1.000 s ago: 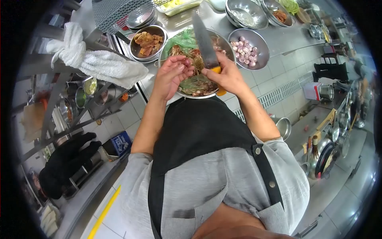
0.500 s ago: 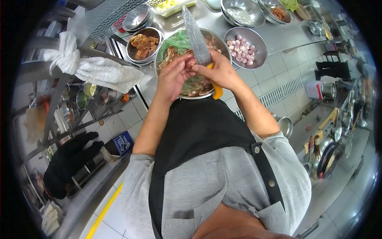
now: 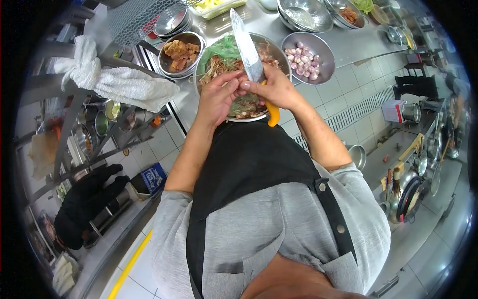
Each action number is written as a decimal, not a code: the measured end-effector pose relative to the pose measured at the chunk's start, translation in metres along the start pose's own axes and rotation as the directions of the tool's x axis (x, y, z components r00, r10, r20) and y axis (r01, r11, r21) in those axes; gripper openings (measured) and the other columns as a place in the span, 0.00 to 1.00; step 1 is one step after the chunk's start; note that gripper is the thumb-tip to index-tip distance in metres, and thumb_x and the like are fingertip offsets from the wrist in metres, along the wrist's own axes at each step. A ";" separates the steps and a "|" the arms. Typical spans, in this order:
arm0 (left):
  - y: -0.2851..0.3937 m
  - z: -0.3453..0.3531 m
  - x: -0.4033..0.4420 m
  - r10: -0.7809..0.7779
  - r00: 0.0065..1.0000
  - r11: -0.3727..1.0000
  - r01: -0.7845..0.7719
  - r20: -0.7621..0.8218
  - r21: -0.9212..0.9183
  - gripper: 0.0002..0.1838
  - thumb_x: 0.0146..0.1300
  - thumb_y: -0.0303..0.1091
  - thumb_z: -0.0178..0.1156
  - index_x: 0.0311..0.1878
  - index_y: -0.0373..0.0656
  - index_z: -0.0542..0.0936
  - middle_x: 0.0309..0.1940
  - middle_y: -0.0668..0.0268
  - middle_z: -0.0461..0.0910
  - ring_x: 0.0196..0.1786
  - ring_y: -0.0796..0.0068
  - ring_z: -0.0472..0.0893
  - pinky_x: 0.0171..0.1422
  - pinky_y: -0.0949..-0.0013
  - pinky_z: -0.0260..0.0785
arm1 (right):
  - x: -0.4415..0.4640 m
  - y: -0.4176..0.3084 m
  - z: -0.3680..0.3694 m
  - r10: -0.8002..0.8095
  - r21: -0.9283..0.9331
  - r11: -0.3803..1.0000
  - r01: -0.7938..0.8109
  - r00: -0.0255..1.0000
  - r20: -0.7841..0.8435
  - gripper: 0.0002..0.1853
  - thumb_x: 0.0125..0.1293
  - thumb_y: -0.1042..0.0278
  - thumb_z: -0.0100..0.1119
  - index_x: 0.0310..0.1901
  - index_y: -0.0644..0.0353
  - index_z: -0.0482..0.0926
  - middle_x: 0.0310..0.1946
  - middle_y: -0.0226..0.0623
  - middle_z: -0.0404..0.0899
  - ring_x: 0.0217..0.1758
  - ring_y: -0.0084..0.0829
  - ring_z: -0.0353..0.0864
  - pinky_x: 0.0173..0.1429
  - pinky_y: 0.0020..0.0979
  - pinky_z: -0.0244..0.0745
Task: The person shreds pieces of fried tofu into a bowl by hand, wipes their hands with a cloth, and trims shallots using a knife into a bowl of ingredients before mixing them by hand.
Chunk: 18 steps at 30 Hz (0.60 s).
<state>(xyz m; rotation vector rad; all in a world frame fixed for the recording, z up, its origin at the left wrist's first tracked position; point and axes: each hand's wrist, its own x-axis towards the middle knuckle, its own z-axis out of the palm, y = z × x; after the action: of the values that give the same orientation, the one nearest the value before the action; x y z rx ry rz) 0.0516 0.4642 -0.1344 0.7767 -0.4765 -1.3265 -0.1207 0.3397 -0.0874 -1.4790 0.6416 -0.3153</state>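
My right hand (image 3: 278,89) is closed round a knife (image 3: 245,46) with a broad, wet-looking blade and a yellow handle; the blade points up and away from me. My left hand (image 3: 217,99) pinches a small reddish shallot, mostly hidden by the fingertips, close against my right thumb. Both hands are above a large metal bowl (image 3: 289,62) of dry skins and roots (image 3: 211,70), with a green plastic bag (image 3: 224,48) in it. To the right, a smaller metal bowl (image 3: 326,67) holds several peeled, pinkish-white shallots (image 3: 304,62).
Left of the large bowl stands a bowl of brown chunks (image 3: 181,54). Stacked metal bowls (image 3: 318,22) line the counter's back. A knotted white towel (image 3: 124,87) hangs from the rack at left. A person in dark clothes (image 3: 82,209) is at the far left.
The knife blade has tilted slightly and now catches more light. My fingers have closed further over the shallot, so less of it shows. Both hands remain above the large bowl.
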 end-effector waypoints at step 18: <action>0.000 -0.015 -0.001 -0.030 1.000 0.999 0.030 0.005 0.038 0.17 0.76 0.26 0.64 0.63 0.33 0.80 0.56 0.54 0.86 0.58 0.64 0.85 0.65 0.60 0.79 | 0.002 0.004 0.007 0.068 -0.094 0.994 -0.061 0.995 0.070 0.28 0.72 0.47 0.70 0.61 0.63 0.81 0.39 0.40 0.90 0.28 0.30 0.87 0.34 0.33 0.82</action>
<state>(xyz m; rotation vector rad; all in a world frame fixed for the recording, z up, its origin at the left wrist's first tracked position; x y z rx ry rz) 0.0621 0.4684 -0.1438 0.8144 -0.4978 -1.3513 -0.1161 0.3446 -0.0922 -1.5473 0.6505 -0.1823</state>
